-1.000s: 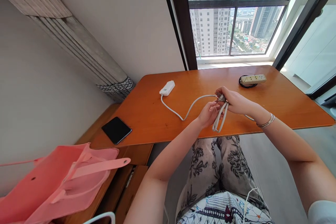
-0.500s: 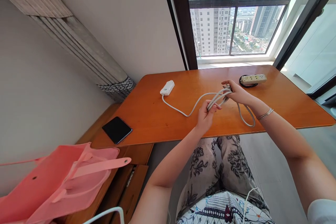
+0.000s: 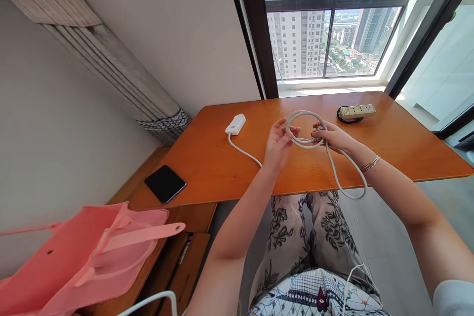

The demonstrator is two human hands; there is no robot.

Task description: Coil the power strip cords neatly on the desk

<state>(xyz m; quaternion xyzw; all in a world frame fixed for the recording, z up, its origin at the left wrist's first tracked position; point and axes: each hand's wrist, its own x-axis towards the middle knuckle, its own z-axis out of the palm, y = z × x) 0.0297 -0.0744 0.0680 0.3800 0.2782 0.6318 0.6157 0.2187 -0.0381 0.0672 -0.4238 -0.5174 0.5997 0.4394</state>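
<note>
A white cable runs from a white power strip lying on the orange wooden table. Above the table's middle, my left hand and my right hand both hold the cable. Between them it forms a round loop, raised over the table. A longer slack loop hangs past the table's front edge below my right wrist. My right hand's fingers are closed round the cable where the loops meet. My left hand pinches the loop's left side.
A second, beige power strip lies on a coiled black cord at the back right. A black phone rests on a lower wooden cabinet at the left. A pink bag sits at the lower left. A window rises behind the table.
Both hands rose and moved apart. The cable, bunched between them before, is now opened into a round loop, with a slack loop hanging off the front edge.
</note>
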